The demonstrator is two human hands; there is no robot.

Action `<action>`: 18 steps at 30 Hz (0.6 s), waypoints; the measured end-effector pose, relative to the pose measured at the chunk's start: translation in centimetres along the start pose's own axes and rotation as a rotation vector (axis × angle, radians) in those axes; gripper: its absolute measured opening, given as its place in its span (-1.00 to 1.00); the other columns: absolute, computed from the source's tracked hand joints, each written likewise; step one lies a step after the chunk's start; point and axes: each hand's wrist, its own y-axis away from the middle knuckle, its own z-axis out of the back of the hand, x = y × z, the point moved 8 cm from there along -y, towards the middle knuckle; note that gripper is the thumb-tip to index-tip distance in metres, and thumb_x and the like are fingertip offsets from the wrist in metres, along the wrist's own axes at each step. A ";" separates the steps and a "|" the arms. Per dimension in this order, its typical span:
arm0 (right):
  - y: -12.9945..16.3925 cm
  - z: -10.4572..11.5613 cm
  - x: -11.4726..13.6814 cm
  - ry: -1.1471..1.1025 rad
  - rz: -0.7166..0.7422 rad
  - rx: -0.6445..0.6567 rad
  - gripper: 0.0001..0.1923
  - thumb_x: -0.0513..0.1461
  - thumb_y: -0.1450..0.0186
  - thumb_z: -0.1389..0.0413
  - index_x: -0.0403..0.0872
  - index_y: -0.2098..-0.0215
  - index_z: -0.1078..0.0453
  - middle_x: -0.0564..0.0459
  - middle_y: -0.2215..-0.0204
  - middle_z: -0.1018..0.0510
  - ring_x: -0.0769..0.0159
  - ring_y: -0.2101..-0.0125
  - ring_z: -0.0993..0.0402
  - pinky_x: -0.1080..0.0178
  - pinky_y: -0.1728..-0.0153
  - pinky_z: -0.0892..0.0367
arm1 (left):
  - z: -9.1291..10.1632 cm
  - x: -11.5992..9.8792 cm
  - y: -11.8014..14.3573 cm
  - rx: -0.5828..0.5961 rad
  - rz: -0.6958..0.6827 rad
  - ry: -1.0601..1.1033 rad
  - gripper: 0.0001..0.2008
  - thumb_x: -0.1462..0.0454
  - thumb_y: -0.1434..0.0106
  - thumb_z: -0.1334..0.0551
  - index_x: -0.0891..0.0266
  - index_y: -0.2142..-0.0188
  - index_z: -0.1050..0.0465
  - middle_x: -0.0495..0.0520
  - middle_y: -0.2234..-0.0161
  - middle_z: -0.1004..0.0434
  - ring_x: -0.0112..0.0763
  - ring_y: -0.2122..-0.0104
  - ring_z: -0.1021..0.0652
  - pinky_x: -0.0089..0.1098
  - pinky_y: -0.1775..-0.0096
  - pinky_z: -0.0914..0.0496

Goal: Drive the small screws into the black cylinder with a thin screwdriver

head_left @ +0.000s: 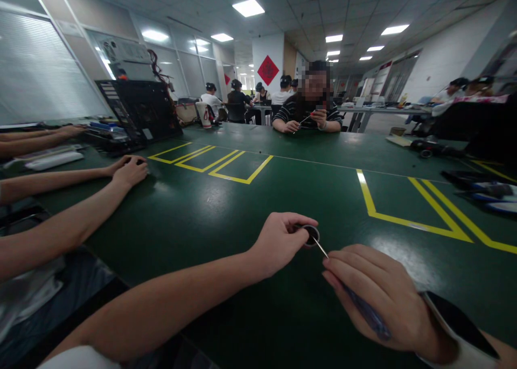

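Just above the green table, my left hand [283, 239] pinches a small round dark piece with a pale rim [311, 236] between thumb and fingers. The kind of piece is too small to tell. My right hand [375, 288], with a watch on its wrist, is closed round a screwdriver [369, 315] with a translucent bluish handle. Its thin metal shaft points up and left, and the tip meets the dark inside of the round piece; exact contact there cannot be made out.
Yellow tape outlines [230, 178] mark the green table [194, 218]. A black computer case [139, 108] stands at the back left. Another person's hands [131, 169] rest at left. Across the table a person [307, 110] holds a thin tool. Dark items [484, 188] lie at right.
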 end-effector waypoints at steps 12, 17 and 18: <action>-0.1 0.3 -0.1 0.006 -0.005 0.005 -0.81 -0.39 -0.19 -0.06 -0.17 0.21 -0.33 -0.05 0.44 -0.56 0.30 0.47 -0.45 0.26 0.48 -0.38 | 0.0 0.2 0.0 -0.003 0.003 0.002 -0.76 0.40 -0.09 -0.15 0.35 0.23 -0.49 0.08 0.35 -0.55 -0.44 0.37 -0.54 -0.40 0.30 -0.48; 0.0 -0.1 -0.1 0.003 -0.009 0.019 -0.82 -0.39 -0.19 -0.06 -0.19 0.21 -0.33 -0.07 0.43 -0.55 0.29 0.46 -0.44 0.25 0.49 -0.37 | -0.1 0.3 0.1 0.000 0.010 0.008 -0.78 0.41 -0.09 -0.15 0.34 0.25 -0.49 0.07 0.37 -0.53 -0.45 0.39 -0.52 -0.41 0.32 -0.47; 0.0 -0.2 -0.2 -0.008 -0.012 0.027 -0.83 -0.39 -0.19 -0.07 -0.19 0.22 -0.33 -0.07 0.43 -0.54 0.29 0.46 -0.44 0.25 0.49 -0.37 | -0.1 0.3 0.0 -0.001 0.015 0.011 -0.79 0.42 -0.09 -0.15 0.34 0.27 -0.48 0.06 0.38 -0.53 -0.45 0.39 -0.52 -0.41 0.32 -0.47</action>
